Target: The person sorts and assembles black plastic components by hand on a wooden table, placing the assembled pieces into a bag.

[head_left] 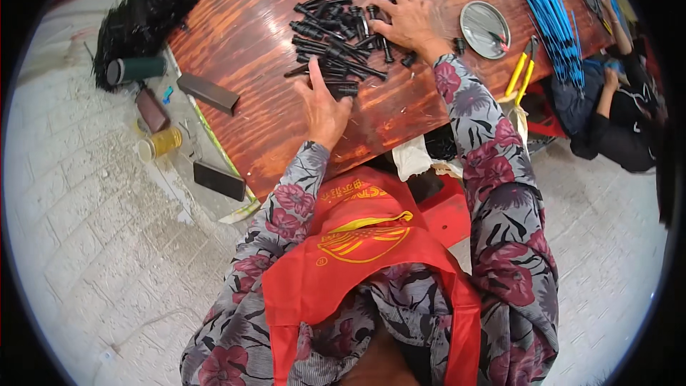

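A loose pile of black plastic parts (332,50), ribbed and rod-like, lies on the reddish wooden table (243,50). At the pile's near edge is my left hand (325,111), its index finger and thumb spread, with a short ribbed black piece (344,89) between them. My right hand (411,23) rests at the pile's right side, fingers apart and reaching over a few parts. Its fingertips partly cover the pieces beneath. Beside the right wrist sit small loose black pieces (459,45).
Right of the pile are a round grey dish (486,29), yellow-handled pliers (522,71) and a bundle of blue strips (547,11). Black bristly strands (146,18), a dark green cylinder (136,70) and a phone-like slab (219,181) lie left. Another person (622,114) sits at far right.
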A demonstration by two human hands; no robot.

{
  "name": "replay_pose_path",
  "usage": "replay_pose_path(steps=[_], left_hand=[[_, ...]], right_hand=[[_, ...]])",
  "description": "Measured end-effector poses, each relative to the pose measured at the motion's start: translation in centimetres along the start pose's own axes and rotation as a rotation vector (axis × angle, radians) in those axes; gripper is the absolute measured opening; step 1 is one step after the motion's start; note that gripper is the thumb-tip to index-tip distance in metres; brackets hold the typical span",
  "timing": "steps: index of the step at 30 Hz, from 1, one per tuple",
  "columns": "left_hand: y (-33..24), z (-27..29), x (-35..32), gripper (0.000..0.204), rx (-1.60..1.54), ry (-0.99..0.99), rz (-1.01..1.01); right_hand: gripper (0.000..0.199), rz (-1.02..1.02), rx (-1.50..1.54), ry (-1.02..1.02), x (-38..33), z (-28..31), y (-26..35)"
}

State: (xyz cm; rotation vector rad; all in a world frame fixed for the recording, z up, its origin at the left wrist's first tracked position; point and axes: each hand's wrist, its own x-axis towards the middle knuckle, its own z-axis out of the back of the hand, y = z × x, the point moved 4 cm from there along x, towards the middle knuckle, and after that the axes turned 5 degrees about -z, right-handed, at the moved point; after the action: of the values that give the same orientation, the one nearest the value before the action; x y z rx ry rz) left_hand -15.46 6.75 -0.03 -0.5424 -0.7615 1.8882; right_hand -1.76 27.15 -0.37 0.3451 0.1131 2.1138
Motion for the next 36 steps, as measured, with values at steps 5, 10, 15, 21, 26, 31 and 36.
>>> replay_pose_path(steps=[5,10,15,21,26,31,36], left_hand=[[-1.9,-1.6,1.5,0.088,0.03,0.057,-0.156],[-4.9,-4.6,1.1,0.083,0.119,0.079,-0.349],[-8.1,-7.4,-0.5,0.08,0.032,0.179,-0.345],[-11.3,-11.4,-5.5,0.08,-0.048,0.387,-0.497],[-14.3,-15.9,-10.1,0.076,-0.078,0.651,-0.561],[-15.8,-15.5,-11.7,0.062,-0.212,0.657,-0.766],[-13.9,-9.3,-5.0,0.049,-0.285,0.431,-0.748]], right_hand=[[0.039,-0.024,0.103,-0.039,-3.3,-0.9,-0.2],[0.038,-0.083,0.118,-0.083,-7.8,1.2,-2.6],[0.035,-0.053,0.118,-0.136,-12.0,3.3,-6.3],[0.033,-0.079,0.236,-0.119,-19.5,7.2,-9.1],[0.033,-0.233,0.285,-0.067,-27.1,8.9,-11.8],[0.03,-0.481,0.179,-0.015,-31.1,7.9,-14.1],[0.03,-0.502,0.287,-0.054,-23.8,9.3,-11.8]])
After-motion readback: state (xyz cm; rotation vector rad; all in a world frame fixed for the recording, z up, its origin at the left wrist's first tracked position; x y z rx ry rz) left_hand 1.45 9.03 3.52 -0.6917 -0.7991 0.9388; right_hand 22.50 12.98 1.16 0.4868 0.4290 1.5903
